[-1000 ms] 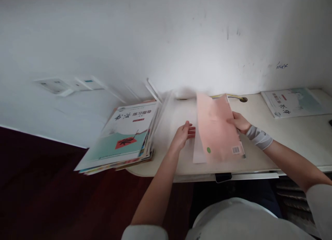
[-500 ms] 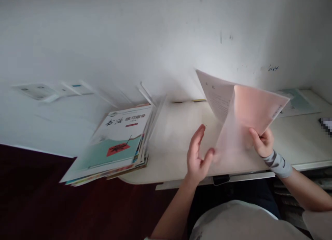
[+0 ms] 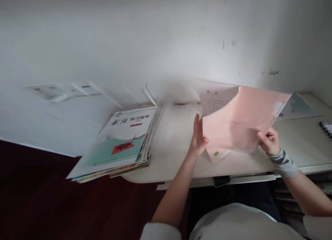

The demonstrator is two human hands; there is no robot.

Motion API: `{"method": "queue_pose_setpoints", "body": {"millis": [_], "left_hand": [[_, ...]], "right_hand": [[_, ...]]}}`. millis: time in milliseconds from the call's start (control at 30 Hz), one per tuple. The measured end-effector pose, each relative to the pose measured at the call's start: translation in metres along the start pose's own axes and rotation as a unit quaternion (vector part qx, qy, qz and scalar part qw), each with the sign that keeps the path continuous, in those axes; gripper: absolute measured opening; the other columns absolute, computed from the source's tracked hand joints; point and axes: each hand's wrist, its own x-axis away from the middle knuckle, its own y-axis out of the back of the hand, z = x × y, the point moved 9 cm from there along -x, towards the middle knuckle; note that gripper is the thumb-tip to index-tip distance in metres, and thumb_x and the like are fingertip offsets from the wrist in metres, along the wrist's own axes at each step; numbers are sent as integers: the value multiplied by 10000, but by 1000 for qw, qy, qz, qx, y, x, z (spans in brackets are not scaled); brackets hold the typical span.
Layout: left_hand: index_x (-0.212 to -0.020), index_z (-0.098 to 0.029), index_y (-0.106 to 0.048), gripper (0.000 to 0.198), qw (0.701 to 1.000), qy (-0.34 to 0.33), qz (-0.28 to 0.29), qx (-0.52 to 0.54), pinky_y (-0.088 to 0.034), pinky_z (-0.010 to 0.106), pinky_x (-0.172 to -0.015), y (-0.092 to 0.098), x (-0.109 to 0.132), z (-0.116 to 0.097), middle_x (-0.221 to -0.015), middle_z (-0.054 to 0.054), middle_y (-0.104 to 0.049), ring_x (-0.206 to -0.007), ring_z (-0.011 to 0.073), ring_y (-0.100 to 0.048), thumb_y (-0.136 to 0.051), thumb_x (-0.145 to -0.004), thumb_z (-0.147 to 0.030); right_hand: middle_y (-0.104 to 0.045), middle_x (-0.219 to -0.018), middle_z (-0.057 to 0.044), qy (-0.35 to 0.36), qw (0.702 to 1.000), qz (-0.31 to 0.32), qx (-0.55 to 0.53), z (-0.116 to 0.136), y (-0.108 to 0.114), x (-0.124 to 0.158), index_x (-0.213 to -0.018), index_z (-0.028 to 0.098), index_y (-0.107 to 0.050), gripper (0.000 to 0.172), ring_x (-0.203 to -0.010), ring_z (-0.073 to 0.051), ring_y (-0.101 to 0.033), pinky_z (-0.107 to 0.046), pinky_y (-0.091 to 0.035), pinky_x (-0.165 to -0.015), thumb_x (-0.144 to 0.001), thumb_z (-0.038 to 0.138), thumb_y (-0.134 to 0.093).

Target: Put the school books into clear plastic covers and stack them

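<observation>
A pink-covered booklet (image 3: 249, 112) is pinched at its right edge by the right hand (image 3: 270, 141) and held partly unfolded over the desk (image 3: 171, 160). Its left edge is met by the left hand (image 3: 197, 141), thumb and fingers spread; whether it is gripped there cannot be told. 1 stack of books (image 3: 116, 139) is seen well left of the left hand; beyond the right hand, 1 flat book (image 3: 302, 106) is partly hidden.

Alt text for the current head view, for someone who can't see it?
The right hand holds a partly open pink booklet over a pale desk, the left hand at the booklet's left edge. A book stack overhangs the desk's left end.
</observation>
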Motion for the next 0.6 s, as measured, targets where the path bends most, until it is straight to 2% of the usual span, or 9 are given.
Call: {"method": "queue_pose_setpoints", "body": {"millis": [133, 267, 333, 367, 433, 500, 600], "left_hand": [[-1239, -200, -514, 774, 996, 53, 49, 56, -434, 424, -960, -10, -19, 13, -1209, 151, -604, -1196, 311, -507, -709, -616, -618], [-1074, -165, -615, 546, 994, 83, 27, 71, -471, 408, -891, -12, -18, 24, -1087, 130, -668, -1073, 301, -592, -697, -682, -537], [-1078, -179, -611, 564, 993, 78, 3, 91, -479, 394, -881, -11, -19, 23, -1107, 126, -661, -1068, 289, -597, -678, -679, -572], [-1101, -190, -601, 594, 992, 76, -3, 102, -482, 389, -882, -12, -20, 21, -1128, 124, -653, -1076, 284, -594, -682, -666, -587], [-1121, -199, -593, 631, 990, 83, -1, 116, -490, 388, -873, -16, -25, 20, -1136, 122, -650, -1078, 286, -594, -700, -639, -592], [-1069, -176, -623, 603, 988, 104, 12, 116, -502, 399, -850, -20, -30, 24, -1076, 128, -676, -1039, 298, -614, -722, -624, -571], [-952, -132, -673, 538, 980, 157, 54, 107, -517, 417, -810, -26, -29, 38, -955, 135, -710, -950, 312, -645, -767, -588, -518]], "right_hand": [[-591, -646, -3, -34, 998, 50, 2, -17, 4, -11, -636, 220, -584, 315, -593, -167, -528, -325, -456, -584, -693, 515, -676], [-639, -846, -41, -25, 999, 23, -12, -6, 12, -19, -843, 245, -618, 409, -772, -218, -593, -389, -488, -718, -650, 602, -670], [-641, -914, -52, -19, 999, -10, -23, 3, 18, -24, -905, 251, -609, 453, -848, -230, -598, -406, -487, -771, -653, 624, -655], [-643, -887, -50, -20, 999, -17, -24, 6, 19, -27, -874, 249, -608, 440, -837, -228, -600, -405, -489, -767, -659, 631, -647], [-632, -751, -36, -36, 999, -2, -23, 8, 18, -34, -737, 237, -592, 431, -740, -217, -599, -394, -501, -704, -670, 663, -614], [-629, -693, -31, -51, 998, 17, -14, 6, 15, -42, -681, 230, -580, 472, -700, -214, -598, -386, -505, -667, -673, 702, -578], [-680, -903, -62, -43, 998, 15, 35, 6, 14, -52, -867, 231, -629, 531, -927, -248, -607, -405, -499, -788, -690, 724, -543]]}}
